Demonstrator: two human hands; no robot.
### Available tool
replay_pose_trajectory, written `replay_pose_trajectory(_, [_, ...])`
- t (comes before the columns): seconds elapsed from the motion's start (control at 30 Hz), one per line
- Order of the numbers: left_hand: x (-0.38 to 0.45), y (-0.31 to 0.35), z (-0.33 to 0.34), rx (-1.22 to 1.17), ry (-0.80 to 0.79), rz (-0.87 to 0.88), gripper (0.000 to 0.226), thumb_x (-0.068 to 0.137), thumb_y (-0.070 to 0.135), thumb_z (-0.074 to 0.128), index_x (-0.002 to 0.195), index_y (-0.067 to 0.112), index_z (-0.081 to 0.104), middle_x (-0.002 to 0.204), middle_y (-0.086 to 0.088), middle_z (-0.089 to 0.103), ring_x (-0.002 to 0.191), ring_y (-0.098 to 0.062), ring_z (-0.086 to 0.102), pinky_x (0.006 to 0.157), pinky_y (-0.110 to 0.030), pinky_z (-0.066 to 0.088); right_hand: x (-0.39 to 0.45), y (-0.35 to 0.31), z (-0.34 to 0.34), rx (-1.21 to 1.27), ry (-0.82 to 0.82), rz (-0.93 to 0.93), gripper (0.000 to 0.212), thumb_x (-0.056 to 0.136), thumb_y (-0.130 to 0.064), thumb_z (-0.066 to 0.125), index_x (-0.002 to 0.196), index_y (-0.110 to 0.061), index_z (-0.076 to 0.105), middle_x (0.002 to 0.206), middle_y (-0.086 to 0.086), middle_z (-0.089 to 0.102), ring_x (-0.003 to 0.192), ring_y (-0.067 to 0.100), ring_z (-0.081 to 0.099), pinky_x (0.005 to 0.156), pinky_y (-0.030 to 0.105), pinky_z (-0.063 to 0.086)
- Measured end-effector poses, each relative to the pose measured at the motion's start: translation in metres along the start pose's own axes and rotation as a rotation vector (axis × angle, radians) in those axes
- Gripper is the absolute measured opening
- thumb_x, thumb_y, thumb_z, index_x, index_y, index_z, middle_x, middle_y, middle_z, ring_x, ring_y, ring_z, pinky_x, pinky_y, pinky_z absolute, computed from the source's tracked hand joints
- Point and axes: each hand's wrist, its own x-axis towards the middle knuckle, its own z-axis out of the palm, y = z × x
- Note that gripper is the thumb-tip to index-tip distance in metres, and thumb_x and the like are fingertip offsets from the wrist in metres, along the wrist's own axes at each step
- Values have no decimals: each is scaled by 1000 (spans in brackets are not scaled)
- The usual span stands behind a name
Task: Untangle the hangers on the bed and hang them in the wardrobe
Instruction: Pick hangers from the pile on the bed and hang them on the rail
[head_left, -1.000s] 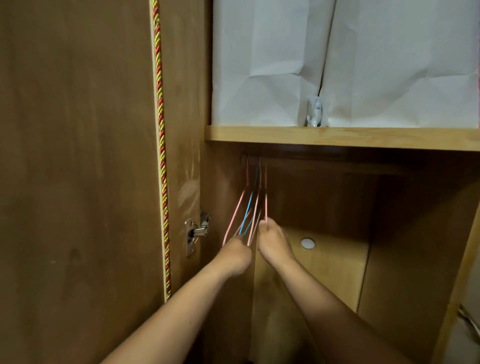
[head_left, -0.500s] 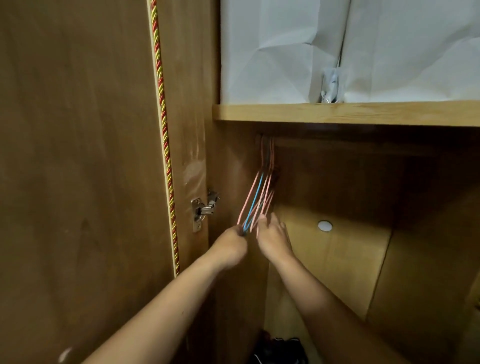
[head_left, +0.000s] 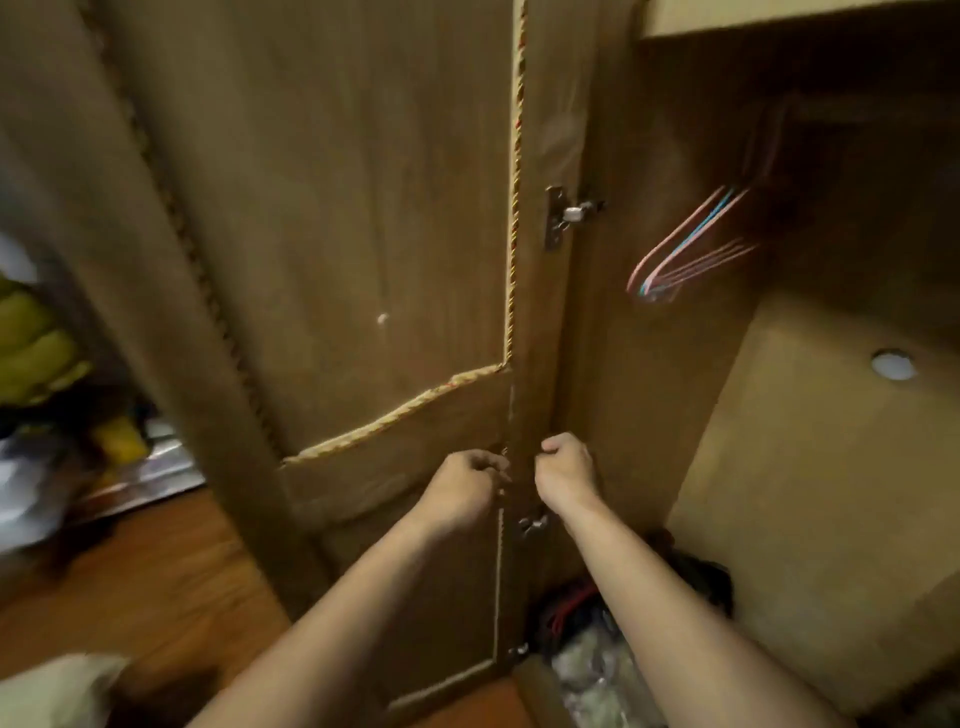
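Note:
Several thin pink hangers and one blue one hang bunched from the dark rail inside the open wardrobe, at the upper right, tilted and blurred. My left hand and my right hand are well below the hangers, side by side in front of the hinged edge of the open wardrobe door. Both hands have loosely curled fingers and hold nothing that I can see.
A metal hinge joins the door to the wardrobe side. A shelf edge runs above the rail. Dark shoes and clutter lie on the wardrobe floor. Wooden floor and blurred yellow-green things are at the left.
Both hands have let go of the hangers and dropped down out of the wardrobe. The hangers now hang free on the rail. My view has swung down and to the left.

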Motion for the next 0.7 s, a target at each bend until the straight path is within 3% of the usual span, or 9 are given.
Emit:
replay_pose_trajectory(0.13, [-100, -72, -53, -102, 216, -93, 21, 100, 6, 47, 103, 12, 67, 92, -3, 71, 77, -14, 66, 56, -18, 46, -88, -2, 81, -50, -305, -102, 24, 93, -7, 47, 98, -17, 68, 113, 7, 67, 106, 26, 61, 97, 37, 50])
replay_pose_trajectory(0.27, [-216, -162, -114, -265, 487, -280, 23, 99, 13, 44, 102, 17, 67, 86, 1, 72, 74, -18, 68, 63, -28, 48, -192, -17, 170, -162, -665, -238, 27, 92, -5, 45, 77, -13, 65, 89, 6, 70, 84, 25, 65, 79, 35, 53])
replay_pose_trajectory(0.37, [-327, -234, -143, -428, 695, -406, 21, 101, 12, 41, 100, 15, 62, 82, -1, 67, 58, -15, 60, 55, -24, 41, -288, -25, 237, -272, -891, -335, 26, 93, -11, 46, 81, -18, 68, 86, 4, 71, 81, 23, 67, 74, 34, 55])
replay_pose_trajectory(0.47, [-454, -295, -159, -625, 930, -511, 21, 97, 1, 41, 98, 10, 60, 81, -7, 61, 50, -13, 51, 45, -16, 32, -400, -23, 301, -368, -1143, -432, 23, 95, -13, 48, 82, -13, 68, 76, 3, 69, 68, 20, 64, 56, 26, 49])
replay_pose_trajectory(0.57, [-573, -344, -160, -725, 1162, -615, 19, 97, 5, 43, 95, 14, 60, 81, -4, 62, 57, -15, 56, 47, -17, 35, -516, -1, 359, -439, -1327, -504, 26, 84, -12, 52, 59, -17, 58, 62, 7, 60, 59, 27, 57, 59, 38, 45])
replay_pose_trajectory(0.63, [-652, -379, -155, -787, 1286, -672, 17, 97, 9, 44, 99, 16, 60, 77, 1, 62, 57, -14, 58, 52, -19, 36, -602, 22, 388, -496, -1449, -510, 28, 87, -9, 52, 60, -16, 57, 62, 6, 59, 59, 24, 56, 59, 33, 42])
replay_pose_trajectory(0.7, [-707, -404, -149, -847, 1352, -715, 16, 98, 11, 47, 99, 16, 61, 75, 3, 63, 55, -13, 59, 54, -21, 38, -666, 36, 398, -526, -1545, -538, 27, 91, -9, 55, 65, -16, 58, 63, 3, 60, 58, 21, 57, 48, 22, 42])
